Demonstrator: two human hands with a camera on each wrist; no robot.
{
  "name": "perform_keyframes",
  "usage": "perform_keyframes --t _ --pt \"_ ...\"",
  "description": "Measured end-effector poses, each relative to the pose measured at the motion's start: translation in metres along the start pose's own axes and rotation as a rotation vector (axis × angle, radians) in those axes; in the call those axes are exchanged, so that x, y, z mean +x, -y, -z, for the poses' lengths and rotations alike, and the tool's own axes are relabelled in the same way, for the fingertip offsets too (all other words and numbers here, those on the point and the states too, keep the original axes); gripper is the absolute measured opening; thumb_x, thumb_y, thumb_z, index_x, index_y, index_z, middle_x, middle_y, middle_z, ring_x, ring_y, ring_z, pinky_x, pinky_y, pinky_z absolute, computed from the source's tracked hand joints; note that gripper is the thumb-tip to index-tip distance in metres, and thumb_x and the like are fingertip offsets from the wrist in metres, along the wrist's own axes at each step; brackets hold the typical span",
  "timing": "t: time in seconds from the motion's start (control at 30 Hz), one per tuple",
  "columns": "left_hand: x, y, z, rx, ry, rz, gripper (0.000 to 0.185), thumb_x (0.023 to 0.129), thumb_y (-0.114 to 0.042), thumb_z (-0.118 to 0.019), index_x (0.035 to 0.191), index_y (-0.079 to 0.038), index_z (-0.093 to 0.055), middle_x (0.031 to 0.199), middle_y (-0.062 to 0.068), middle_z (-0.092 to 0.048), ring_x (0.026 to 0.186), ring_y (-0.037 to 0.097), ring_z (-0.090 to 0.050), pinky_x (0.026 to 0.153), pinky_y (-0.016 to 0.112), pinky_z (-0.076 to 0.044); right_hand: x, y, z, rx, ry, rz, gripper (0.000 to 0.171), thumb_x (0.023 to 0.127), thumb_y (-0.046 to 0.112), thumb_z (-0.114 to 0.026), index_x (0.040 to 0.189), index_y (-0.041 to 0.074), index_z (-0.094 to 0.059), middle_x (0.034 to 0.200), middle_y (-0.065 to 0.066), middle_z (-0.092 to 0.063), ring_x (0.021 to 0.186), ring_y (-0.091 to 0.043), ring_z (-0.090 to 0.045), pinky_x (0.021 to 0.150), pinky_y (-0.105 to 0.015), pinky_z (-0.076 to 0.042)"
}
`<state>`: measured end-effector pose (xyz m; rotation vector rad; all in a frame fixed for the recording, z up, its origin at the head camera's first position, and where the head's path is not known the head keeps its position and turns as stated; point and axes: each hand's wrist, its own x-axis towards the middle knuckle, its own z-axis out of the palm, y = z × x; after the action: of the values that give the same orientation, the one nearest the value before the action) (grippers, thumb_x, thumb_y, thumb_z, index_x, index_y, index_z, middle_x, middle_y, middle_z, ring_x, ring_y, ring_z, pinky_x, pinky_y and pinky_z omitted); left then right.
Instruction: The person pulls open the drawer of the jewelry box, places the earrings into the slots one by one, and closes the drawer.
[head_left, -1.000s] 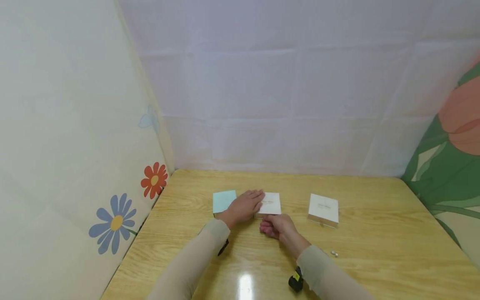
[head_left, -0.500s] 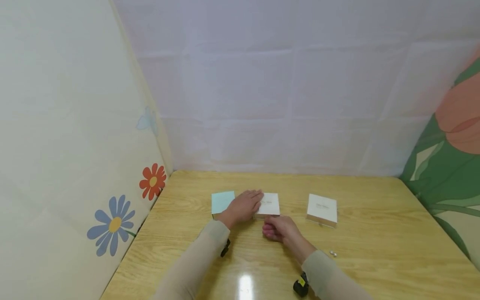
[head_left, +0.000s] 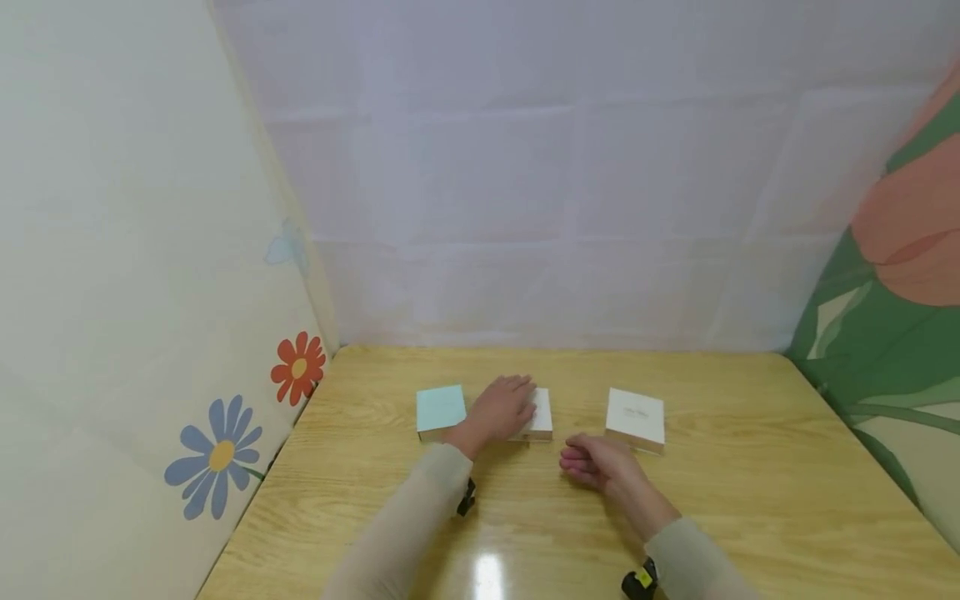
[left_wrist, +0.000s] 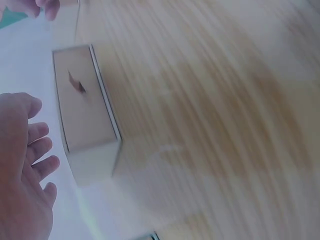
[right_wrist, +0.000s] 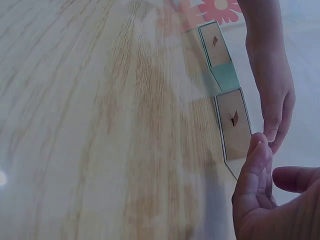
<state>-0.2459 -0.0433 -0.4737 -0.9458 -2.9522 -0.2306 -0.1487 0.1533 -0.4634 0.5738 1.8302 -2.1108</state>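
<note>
The fingers of the left hand [head_left: 502, 408] are laid flat and straight on the middle white box [head_left: 542, 414], on the wooden table [head_left: 750, 492] beside a light blue box [head_left: 440, 409]. The right hand [head_left: 596, 463] is kept loosely curled, nothing being held, near a second white box [head_left: 635, 418].

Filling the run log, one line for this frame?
left hand on middle box | right hand loose, empty | table
</note>
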Motion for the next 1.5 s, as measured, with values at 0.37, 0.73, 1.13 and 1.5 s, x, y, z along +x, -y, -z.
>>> perform_keyframes --t 0.37,0.73,1.13,1.5 --pt "0.018 -0.031 0.001 0.014 0.019 -0.105 0.049 0.111 -0.036 -0.039 0.154 -0.012 -0.045 0.161 0.003 -0.04 0.149 0.02 -0.035 0.126 0.036 -0.022 -0.005 0.005 0.027 0.031 0.008 -0.01 0.036 0.102 0.01 -0.053 0.127 -0.016 -0.051 0.08 -0.008 -0.074 0.071 -0.017 -0.074 0.07 -0.029 -0.063" --pt "0.04 -0.068 -0.005 -0.043 0.083 -0.217 0.053 0.111 -0.04 -0.034 0.159 -0.017 -0.035 0.166 -0.004 -0.029 0.154 0.015 -0.022 0.127 0.027 -0.01 -0.007 0.007 0.063 0.033 -0.033 -0.04 0.035 0.105 0.015 -0.048 0.124 -0.014 -0.054 0.078 -0.007 -0.075 0.07 -0.017 -0.074 0.067 -0.028 -0.062" --pt "0.067 -0.099 -0.021 0.11 0.052 -0.328 0.051 0.111 -0.043 -0.031 0.157 -0.021 -0.04 0.163 -0.009 -0.034 0.151 0.009 -0.027 0.125 0.023 -0.016 -0.007 0.003 0.081 0.089 -0.007 -0.016 0.026 0.106 0.013 -0.048 0.097 -0.003 -0.066 0.075 -0.007 -0.075 0.069 -0.017 -0.075 0.068 -0.027 -0.063" --pt "0.071 -0.101 -0.03 0.129 0.055 -0.323 0.051 0.111 -0.041 -0.031 0.157 -0.022 -0.039 0.163 -0.009 -0.034 0.151 0.009 -0.027 0.125 0.026 -0.02 -0.005 0.008 0.085 0.139 0.003 0.001 0.034 0.104 0.004 -0.045 0.083 0.004 -0.071 0.073 -0.008 -0.074 0.068 -0.016 -0.074 0.07 -0.027 -0.063"
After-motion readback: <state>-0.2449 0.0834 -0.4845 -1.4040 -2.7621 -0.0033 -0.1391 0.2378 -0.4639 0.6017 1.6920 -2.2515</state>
